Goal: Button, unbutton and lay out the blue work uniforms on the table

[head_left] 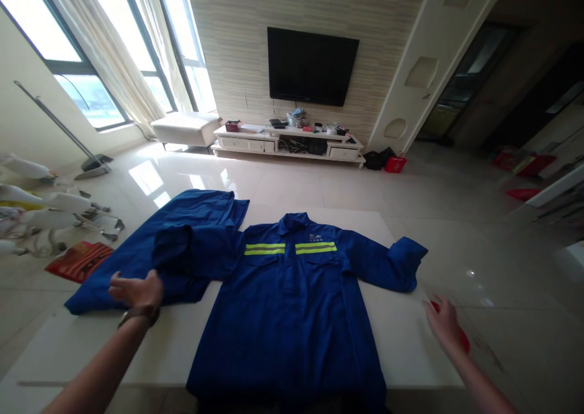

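Blue jacket (292,304) flat on the worktop (406,347); left hand (137,291) rests loose on cloth (118,262) beside its sleeve (196,250), right hand (442,324) hovers open, empty. Best to smooth flat, no bunching.

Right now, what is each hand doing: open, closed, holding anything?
Left hand: open, resting on the blue garment, holding nothing.
Right hand: open, empty.

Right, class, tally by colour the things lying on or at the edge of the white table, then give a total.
Blue: 2 (blue cloth work jacket with yellow-green reflective stripes; second blue cloth garment)
Red: 1 (small red object, at the right edge, partly hidden by the right hand)
Total: 3
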{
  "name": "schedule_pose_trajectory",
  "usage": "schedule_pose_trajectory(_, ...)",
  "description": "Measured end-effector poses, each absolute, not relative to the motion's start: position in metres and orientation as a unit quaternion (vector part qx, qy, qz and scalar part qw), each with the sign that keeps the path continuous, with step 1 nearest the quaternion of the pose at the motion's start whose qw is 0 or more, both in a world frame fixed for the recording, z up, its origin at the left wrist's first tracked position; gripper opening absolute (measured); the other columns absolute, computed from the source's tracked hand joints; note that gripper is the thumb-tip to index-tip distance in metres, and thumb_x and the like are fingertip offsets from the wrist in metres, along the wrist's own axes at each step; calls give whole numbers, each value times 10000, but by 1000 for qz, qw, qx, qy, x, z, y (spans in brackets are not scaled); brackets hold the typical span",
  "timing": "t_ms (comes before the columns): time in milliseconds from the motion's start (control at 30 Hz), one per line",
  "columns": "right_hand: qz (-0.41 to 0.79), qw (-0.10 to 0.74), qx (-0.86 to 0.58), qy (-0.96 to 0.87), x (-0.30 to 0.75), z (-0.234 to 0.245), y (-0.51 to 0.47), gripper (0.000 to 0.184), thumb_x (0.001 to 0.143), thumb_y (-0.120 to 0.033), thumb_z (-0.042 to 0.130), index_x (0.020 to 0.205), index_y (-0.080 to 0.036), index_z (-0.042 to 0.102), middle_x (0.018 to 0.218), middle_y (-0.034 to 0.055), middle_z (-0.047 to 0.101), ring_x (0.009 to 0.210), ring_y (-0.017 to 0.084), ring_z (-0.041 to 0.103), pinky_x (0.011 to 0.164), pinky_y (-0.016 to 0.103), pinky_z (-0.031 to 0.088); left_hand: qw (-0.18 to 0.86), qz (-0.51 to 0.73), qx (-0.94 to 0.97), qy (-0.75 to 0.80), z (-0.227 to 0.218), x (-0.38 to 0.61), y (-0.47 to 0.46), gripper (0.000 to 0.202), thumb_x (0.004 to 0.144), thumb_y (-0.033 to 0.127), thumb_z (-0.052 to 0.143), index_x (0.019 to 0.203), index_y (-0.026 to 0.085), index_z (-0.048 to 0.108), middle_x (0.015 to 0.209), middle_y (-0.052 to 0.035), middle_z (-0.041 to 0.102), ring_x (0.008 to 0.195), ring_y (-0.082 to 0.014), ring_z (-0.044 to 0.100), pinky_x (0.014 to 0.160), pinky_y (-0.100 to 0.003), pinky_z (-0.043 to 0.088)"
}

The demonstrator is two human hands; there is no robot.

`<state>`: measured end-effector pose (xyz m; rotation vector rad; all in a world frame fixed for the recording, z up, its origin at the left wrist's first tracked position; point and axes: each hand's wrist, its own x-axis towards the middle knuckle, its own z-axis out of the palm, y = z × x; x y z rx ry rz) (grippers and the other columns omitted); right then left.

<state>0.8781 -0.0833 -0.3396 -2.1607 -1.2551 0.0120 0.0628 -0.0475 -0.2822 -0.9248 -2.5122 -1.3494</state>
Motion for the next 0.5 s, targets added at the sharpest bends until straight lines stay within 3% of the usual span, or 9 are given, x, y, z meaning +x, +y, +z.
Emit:
schedule_pose_trajectory(67, 71, 291, -754, -585, 822, -362, -116, 753, 793, -645, 470, 1321, -131, 626, 1371, 241, 589, 1332, 396, 536, 1118, 538, 440, 79, -418, -384, -819, -315, 85, -87, 786, 784, 474, 598, 1481, 172, 397, 1520, -200, 435, 1435, -459, 377, 1180, -679, 302)
schedule_pose_trajectory(100, 105, 252, -716, -643, 792, -370, -129, 724, 827, -637, 487, 1372, -178, 614, 1508, 193, 507, 1435, 370, 446, 1181, 524, 378, 43, -371, -499, -782, -330, 102, -104, 719, 822, 471, 573, 1466, 175, 446, 1532, -191, 441, 1454, -419, 384, 1208, -633, 303)
schedule_pose_trajectory(167, 184, 123, -644, -732, 737, -379, -148, 723, 847, -640, 553, 1489, -307, 548, 1669, 80, 342, 1566, 360, 228, 1239, 548, 268, -89, -213, -692, -684, -351, 141, -132, 634, 889, 478, 556, 1493, 296, 495, 1635, -113, 377, 1508, -365, 356, 1228, -599, 294)
schedule_pose_trajectory(233, 224, -2, -617, -754, 699, -383, -156, 819, 798, -659, 639, 1559, -434, 435, 1734, -9, 187, 1597, 405, 25, 1234, 661, 150, -200, -45, -756, -622, -364, 175, -146, 712, 857, 536, 640, 1538, 426, 464, 1717, -48, 269, 1570, -407, 229, 1217, -696, 220)
schedule_pose_trajectory(300, 226, -73, -624, -745, 681, -383, -151, 899, 773, -676, 666, 1589, -491, 338, 1752, -43, 70, 1584, 429, -101, 1193, 745, 79, -244, 44, -760, -601, -369, 196, -143, 837, 827, 569, 691, 1592, 464, 367, 1751, -39, 160, 1595, -437, 93, 1201, -761, 111)
schedule_pose_trajectory(400, 207, -97, -631, -741, 681, -383, -128, 886, 816, -710, 610, 1609, -495, 277, 1755, -42, 9, 1583, 409, -136, 1184, 745, 62, -258, 74, -753, -601, -368, 204, -112, 908, 839, 574, 687, 1626, 467, 247, 1760, -30, 34, 1601, -423, -17, 1196, -765, 11)
schedule_pose_trajectory(500, 191, -97, -635, -742, 685, -379, -90, 853, 860, -720, 558, 1620, -480, 256, 1757, -25, 17, 1588, 406, -110, 1196, 717, 63, -261, 73, -754, -599, -362, 204, -63, 915, 842, 584, 684, 1627, 469, 229, 1758, -23, 7, 1606, -394, -47, 1198, -755, -10)
